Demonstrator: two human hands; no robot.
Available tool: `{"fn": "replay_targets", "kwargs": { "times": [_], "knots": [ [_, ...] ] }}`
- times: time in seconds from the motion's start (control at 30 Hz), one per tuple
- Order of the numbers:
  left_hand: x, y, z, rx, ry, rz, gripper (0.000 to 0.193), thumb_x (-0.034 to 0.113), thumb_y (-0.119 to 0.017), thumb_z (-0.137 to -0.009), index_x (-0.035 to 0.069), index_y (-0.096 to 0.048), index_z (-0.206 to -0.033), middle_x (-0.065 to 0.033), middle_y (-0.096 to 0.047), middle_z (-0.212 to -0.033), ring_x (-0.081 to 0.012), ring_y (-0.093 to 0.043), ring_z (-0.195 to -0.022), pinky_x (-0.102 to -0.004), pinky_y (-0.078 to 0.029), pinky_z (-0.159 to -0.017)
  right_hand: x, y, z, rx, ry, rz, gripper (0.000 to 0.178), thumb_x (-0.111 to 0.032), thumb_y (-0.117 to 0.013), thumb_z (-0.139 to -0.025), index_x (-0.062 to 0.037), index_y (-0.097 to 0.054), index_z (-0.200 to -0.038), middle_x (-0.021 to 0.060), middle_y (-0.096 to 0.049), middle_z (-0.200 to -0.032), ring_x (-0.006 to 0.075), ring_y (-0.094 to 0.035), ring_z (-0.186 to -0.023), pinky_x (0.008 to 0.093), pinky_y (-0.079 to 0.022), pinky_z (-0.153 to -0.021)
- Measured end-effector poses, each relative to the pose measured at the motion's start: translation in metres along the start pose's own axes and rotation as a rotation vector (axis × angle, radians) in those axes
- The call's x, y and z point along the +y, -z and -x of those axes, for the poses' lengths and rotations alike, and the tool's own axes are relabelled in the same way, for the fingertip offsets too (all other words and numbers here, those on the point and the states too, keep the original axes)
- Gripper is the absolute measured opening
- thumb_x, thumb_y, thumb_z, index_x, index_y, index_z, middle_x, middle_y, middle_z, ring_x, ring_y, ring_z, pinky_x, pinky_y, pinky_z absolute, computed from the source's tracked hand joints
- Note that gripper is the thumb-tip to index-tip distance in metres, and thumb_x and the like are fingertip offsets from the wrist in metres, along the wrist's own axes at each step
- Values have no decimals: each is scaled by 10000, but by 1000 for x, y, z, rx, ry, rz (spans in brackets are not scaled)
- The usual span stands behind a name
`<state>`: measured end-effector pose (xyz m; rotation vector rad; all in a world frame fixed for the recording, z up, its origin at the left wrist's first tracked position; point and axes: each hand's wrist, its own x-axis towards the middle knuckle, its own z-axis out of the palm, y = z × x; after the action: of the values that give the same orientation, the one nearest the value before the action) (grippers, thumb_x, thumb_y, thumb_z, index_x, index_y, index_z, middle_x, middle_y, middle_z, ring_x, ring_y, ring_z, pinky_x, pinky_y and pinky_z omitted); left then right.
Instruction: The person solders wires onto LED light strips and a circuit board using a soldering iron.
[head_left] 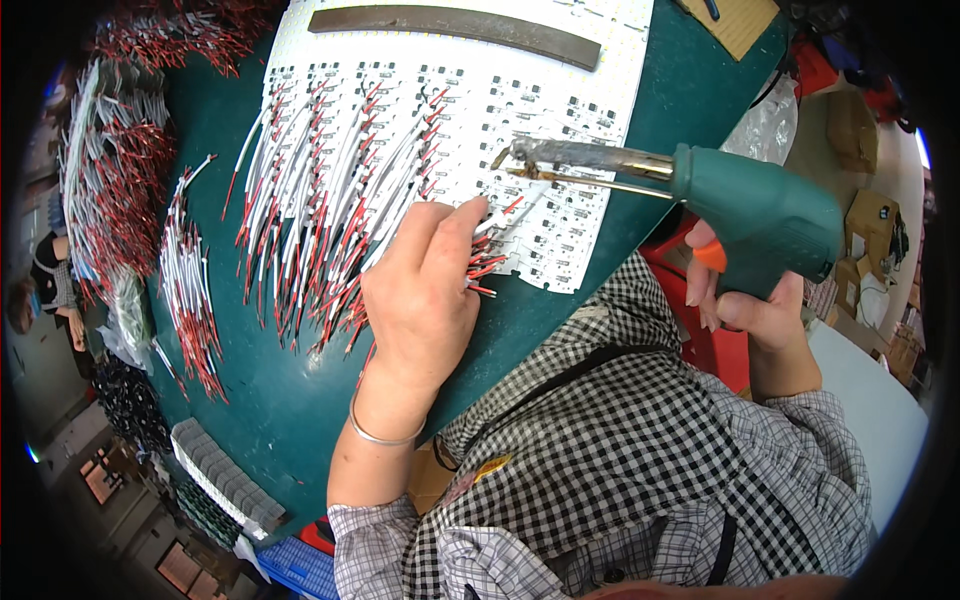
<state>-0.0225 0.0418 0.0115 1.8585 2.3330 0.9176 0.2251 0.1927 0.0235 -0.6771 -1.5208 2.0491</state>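
My right hand [762,312] is wrapped round the handle of a green soldering gun [750,200] with an orange trigger. Its metal tip and a thin tube beside it point left, over a white circuit board panel [565,245]. My left hand [420,290] is closed at the panel's near edge, thumb and forefinger pinched just below the tip. Red-and-white wires [485,268] stick out from its fingers. Left of that hand, rows of white and red wires [290,215] stand attached along the panel and hang over its near edge.
A brown bar [450,30] lies across the panel's far part. On the green table [270,370] are a small wire bundle [192,290] and a large wire heap [120,180] at left. A grey stack of blocks [225,475] sits at the near left edge; a person [58,275] is beyond.
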Motion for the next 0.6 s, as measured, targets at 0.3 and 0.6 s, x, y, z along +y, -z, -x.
{"fn": "replay_targets", "kwargs": {
  "times": [0.3, 0.6],
  "knots": [
    [-3, -3, -2, -36, -44, 81, 437, -117, -612, -605, 33, -657, -1014, -83, -589, -777, -229, -597, -631, -321, -475, -521, -6, 10, 18, 59, -92, -29, 665, -211, -773, -709, 130, -454, -1182, 190, -569, -1004, 171, -588, -574, 224, -456, -396],
    [1, -7, -2, 36, -56, 13, 450, -127, -601, -596, 27, -651, -1017, -83, -597, -796, -230, -596, -631, -321, -479, -522, -3, 6, 18, 25, -129, -4, 585, -171, -753, -718, 97, -491, -1167, 176, -609, -893, 158, -593, -595, 228, -481, -473]
  ]
}}
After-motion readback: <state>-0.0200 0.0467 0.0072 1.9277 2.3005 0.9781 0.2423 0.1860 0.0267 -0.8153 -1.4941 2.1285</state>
